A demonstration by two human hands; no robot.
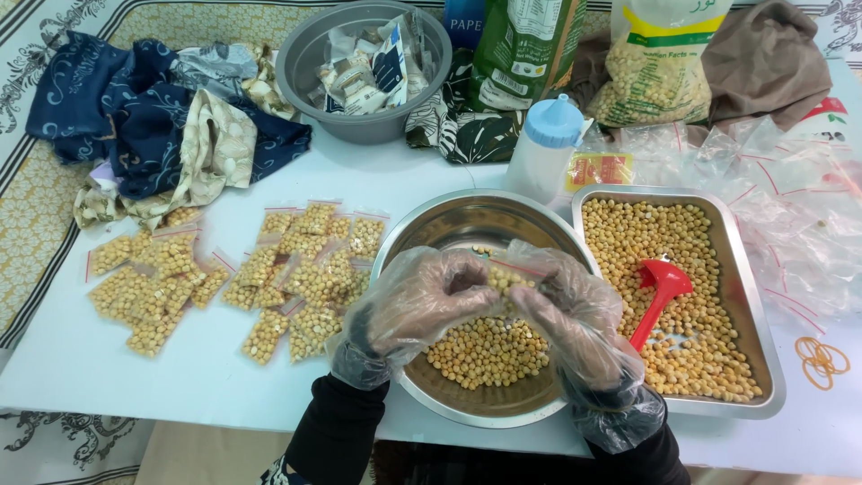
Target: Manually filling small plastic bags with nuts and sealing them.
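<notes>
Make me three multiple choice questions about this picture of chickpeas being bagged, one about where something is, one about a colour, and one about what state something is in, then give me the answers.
1. Where does the scoop lie?
A. In the round bowl
B. In the rectangular tray
C. On the cloth heap

2. What colour is the scoop?
A. Red
B. Blue
C. Green

3. What do the two gloved hands hold?
A. An empty bag
B. A small bag with chickpeas in it
C. The bottle

Answers:
1 B: the scoop rests on chickpeas in the rectangular tray, right of the round bowl.
2 A: its handle and head are plainly red.
3 B: the left hand and right hand pinch a small bag holding chickpeas over the bowl.
</notes>
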